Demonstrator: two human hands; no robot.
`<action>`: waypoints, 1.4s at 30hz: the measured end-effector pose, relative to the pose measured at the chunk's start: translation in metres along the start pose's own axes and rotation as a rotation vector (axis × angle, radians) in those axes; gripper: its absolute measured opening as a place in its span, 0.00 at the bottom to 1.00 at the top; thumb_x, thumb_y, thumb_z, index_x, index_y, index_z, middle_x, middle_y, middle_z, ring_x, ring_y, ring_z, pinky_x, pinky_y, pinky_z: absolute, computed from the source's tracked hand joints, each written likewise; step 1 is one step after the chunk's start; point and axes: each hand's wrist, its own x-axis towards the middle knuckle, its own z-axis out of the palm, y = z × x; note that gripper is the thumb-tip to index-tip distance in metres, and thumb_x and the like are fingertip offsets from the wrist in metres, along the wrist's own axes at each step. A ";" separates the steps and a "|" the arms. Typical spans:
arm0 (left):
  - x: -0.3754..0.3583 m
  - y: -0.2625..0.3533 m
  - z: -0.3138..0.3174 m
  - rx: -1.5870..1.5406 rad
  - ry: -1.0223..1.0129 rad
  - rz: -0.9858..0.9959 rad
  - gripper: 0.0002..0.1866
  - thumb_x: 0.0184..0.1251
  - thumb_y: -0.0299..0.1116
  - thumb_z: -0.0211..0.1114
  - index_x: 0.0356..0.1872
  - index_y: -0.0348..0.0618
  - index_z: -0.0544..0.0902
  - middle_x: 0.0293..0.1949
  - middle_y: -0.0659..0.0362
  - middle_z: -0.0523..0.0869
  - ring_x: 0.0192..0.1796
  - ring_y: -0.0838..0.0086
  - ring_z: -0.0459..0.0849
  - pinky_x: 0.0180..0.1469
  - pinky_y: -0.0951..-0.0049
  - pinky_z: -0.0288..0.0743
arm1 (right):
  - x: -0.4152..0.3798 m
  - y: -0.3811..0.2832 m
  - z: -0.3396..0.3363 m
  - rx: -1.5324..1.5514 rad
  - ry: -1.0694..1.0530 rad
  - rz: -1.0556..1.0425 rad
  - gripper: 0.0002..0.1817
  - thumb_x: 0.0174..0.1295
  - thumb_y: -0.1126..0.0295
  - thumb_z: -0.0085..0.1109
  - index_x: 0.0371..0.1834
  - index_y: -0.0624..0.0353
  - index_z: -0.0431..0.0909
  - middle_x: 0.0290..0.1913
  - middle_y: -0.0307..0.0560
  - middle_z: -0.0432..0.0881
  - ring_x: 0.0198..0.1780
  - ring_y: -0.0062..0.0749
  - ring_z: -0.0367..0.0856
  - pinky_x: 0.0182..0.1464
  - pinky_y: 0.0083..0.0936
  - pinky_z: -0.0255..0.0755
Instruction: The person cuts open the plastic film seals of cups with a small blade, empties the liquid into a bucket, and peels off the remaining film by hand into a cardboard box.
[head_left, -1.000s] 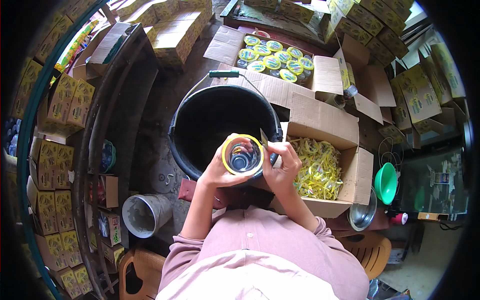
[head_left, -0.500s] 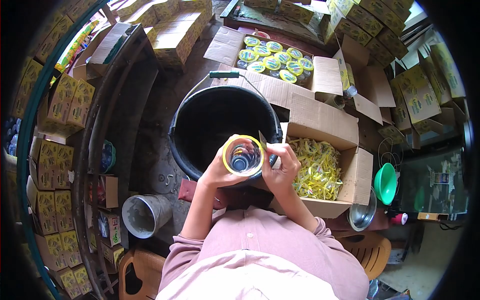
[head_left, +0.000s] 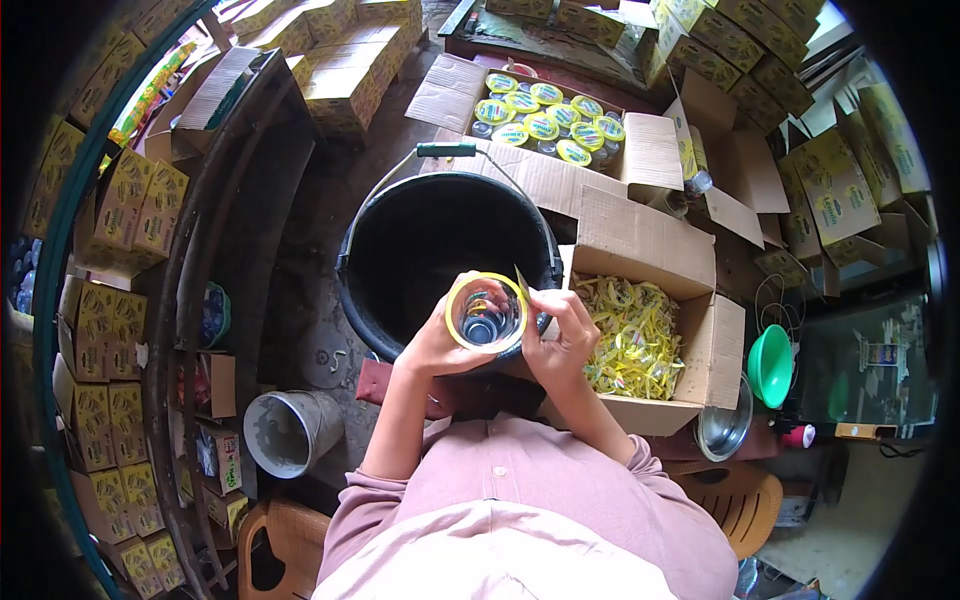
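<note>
My left hand (head_left: 432,338) is wrapped around a clear plastic cup (head_left: 482,328) with a yellow rim, its open mouth tilted up toward me. Pinched in my right hand (head_left: 560,328) is a thin, flat blade-like piece (head_left: 521,279), seen nearly edge-on against the right side of the rim. Its exact kind is hard to make out. Both hands are over the near edge of a large black bucket (head_left: 400,215) with a green-gripped handle. Right of my right hand stands a cardboard box (head_left: 722,340) full of yellow shredded strips (head_left: 630,345).
Beyond the bucket, an open carton (head_left: 650,150) holds several yellow-lidded cups (head_left: 542,126). A grey bucket (head_left: 290,432) stands at left. A green bowl (head_left: 770,366) and a metal bowl (head_left: 725,425) lie to the right. Stacked yellow cartons (head_left: 110,330) line the left side.
Hardly anything differs. The cup and both hands keep almost the same place, with my right hand's fingers shifted very slightly at the rim.
</note>
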 end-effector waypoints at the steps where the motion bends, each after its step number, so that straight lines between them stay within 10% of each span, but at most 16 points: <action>1: 0.000 0.000 -0.001 0.000 0.000 0.016 0.33 0.38 0.30 0.72 0.51 0.39 0.69 0.46 0.57 0.71 0.48 0.73 0.76 0.52 0.73 0.72 | 0.000 0.002 0.000 0.005 -0.004 -0.010 0.13 0.44 0.86 0.63 0.33 0.60 0.79 0.29 0.46 0.80 0.30 0.32 0.81 0.32 0.23 0.75; 42: 0.004 -0.001 -0.005 0.030 0.027 0.067 0.32 0.35 0.34 0.71 0.48 0.36 0.73 0.45 0.53 0.73 0.48 0.67 0.76 0.52 0.71 0.72 | 0.000 0.002 -0.005 0.034 -0.015 0.032 0.11 0.47 0.85 0.63 0.34 0.60 0.80 0.28 0.44 0.80 0.27 0.28 0.80 0.31 0.21 0.74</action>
